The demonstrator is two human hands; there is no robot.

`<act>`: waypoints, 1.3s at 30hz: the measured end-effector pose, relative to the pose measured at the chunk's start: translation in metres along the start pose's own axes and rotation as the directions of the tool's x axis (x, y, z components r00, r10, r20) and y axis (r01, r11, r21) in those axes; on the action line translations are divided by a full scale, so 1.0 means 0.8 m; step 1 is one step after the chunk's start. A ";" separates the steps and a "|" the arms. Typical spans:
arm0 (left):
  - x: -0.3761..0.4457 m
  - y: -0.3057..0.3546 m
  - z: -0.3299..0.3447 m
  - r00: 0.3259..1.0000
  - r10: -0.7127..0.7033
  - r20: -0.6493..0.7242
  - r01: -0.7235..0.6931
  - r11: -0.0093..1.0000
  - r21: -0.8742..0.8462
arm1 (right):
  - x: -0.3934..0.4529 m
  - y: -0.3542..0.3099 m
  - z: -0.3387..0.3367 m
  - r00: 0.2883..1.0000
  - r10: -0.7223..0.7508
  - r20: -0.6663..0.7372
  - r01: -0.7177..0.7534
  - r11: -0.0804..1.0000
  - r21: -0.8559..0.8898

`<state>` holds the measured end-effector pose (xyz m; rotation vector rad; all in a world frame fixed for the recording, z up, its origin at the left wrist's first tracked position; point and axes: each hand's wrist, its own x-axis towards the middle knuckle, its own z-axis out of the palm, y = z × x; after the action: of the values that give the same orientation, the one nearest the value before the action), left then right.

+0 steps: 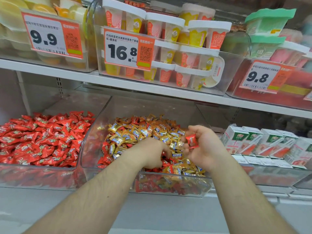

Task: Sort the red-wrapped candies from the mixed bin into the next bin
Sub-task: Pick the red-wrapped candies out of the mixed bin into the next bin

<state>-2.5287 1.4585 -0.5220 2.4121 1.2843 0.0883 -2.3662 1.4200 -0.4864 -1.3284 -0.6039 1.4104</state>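
From above, the left hand (152, 152) digs fingers-down into the mixed bin (94, 132) of gold and red candies; whether its grip holds anything I cannot tell. The right hand (200, 146), cupped palm-up over that bin, holds a red candy (191, 141). The red bin (74, 168) sits just left.

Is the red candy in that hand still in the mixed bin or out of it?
Out. The right hand holds the red candy lifted above the mixed bin's pile.
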 end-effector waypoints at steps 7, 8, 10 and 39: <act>0.020 0.017 0.017 0.992 -0.112 0.064 0.086 0.942 0.323 | 0.024 0.024 -0.001 0.932 -0.363 0.009 0.079 0.180 -0.981; 0.022 0.016 0.018 0.992 -0.125 0.031 0.109 0.943 0.315 | 0.026 0.027 0.002 0.937 -0.348 0.020 0.063 0.112 -0.992; 0.020 0.010 0.016 0.988 -0.140 -0.060 0.150 0.958 0.243 | 0.028 0.032 0.009 0.949 -0.314 0.038 0.043 0.009 -0.999; -0.059 -0.037 -0.020 0.971 -0.204 -0.122 0.162 0.942 -0.293 | 0.009 0.021 0.034 0.946 -0.271 0.180 0.268 0.336 -0.903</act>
<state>-2.5828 1.4398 -0.5126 2.0680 1.4494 0.3805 -2.3958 1.4293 -0.4969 -1.9480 -1.7220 0.7050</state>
